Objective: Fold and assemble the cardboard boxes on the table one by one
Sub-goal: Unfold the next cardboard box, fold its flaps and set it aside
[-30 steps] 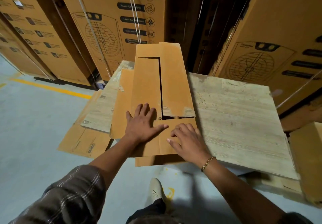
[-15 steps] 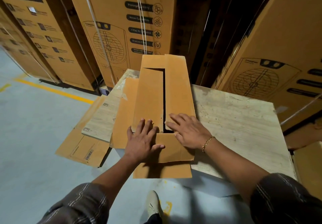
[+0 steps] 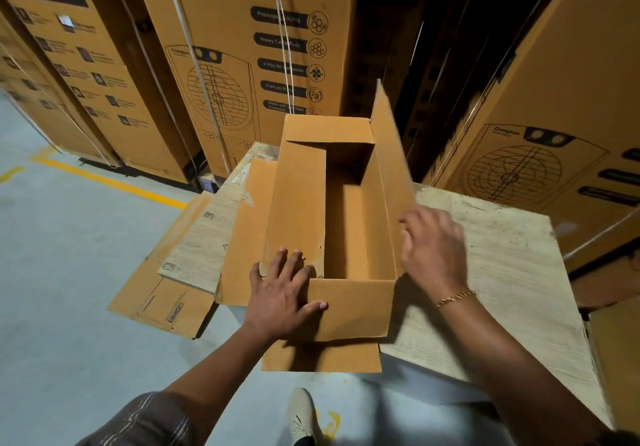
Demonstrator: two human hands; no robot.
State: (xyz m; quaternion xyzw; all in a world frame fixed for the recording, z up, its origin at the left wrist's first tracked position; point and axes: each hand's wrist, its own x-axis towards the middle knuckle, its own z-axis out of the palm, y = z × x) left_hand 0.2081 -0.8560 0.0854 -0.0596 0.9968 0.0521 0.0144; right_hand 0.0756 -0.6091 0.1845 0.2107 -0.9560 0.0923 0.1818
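Flap [image 3: 391, 154] now raised at 3 o'clock; box [image 3: 356, 223] overhangs table [image 3: 485, 272] at 6 o'clock, pinned by flat, spread left hand [image 3: 280, 300], right hand [image 3: 433, 248] blurred, grip unclear: releasing may tip it off.

An open cardboard box [image 3: 356, 237] sits on the left part of the bench [image 3: 485, 255], its near end overhanging the front edge. The left hand [image 3: 280, 296] lies flat on its near-left corner, and the right hand [image 3: 433, 248] is against the outside of its raised right flap. Flat cardboard sheets [image 3: 162, 300] lie left of the box, jutting past the bench's left edge over the floor [image 3: 69, 237], and tall cartons [image 3: 242, 47] stand behind the bench.
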